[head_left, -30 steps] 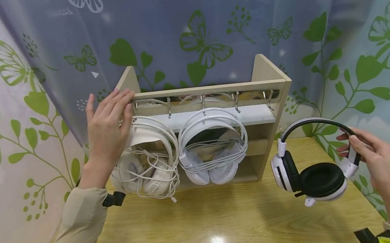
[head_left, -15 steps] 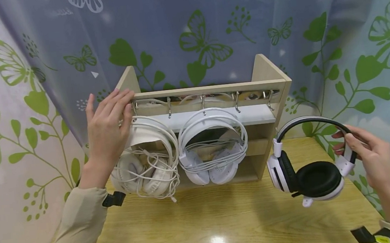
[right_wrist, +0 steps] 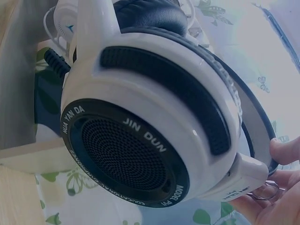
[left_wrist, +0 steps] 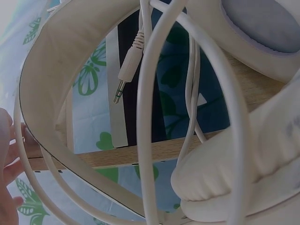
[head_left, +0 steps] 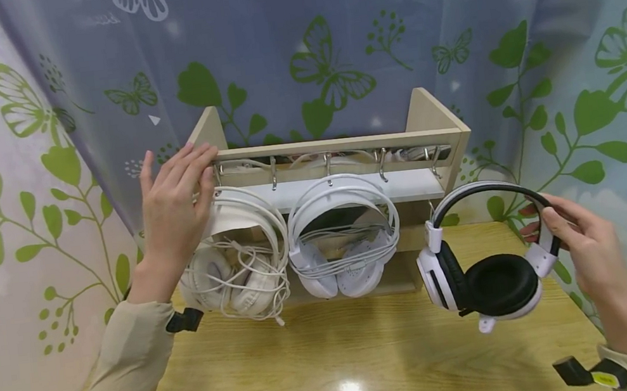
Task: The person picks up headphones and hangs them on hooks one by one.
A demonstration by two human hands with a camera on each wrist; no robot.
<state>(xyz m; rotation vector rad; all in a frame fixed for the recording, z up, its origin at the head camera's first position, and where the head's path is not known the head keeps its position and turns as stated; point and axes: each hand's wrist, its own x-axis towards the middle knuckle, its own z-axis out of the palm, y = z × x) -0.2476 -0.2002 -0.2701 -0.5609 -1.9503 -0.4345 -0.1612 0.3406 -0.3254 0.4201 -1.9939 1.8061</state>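
My right hand (head_left: 591, 243) pinches one side of the headband of a black-and-white headset (head_left: 503, 287), held in the air by the rack's right side. Its ear cup, with a black grille and lettering, fills much of the right wrist view, and fingers (right_wrist: 286, 152) grip the band there. My left hand (head_left: 178, 216) rests on the top left corner of the wooden rack (head_left: 308, 147), fingers extended. Below it hang cream headphones (head_left: 251, 285) wrapped in cable; their plug (left_wrist: 131, 65) dangles in the left wrist view. White headphones (head_left: 350, 268) with coiled cable hang beside them.
Several metal hooks (head_left: 381, 164) line the rack's front under its top board; those at the right carry nothing. A white shelf (head_left: 410, 185) runs behind them. The rack stands on a wood-grain table (head_left: 319, 354), with patterned curtains (head_left: 263, 48) at the back and sides.
My right hand has carried the black-and-white headset left and slightly up, closer to the rack's right side. The left hand has stayed on the rack's corner.
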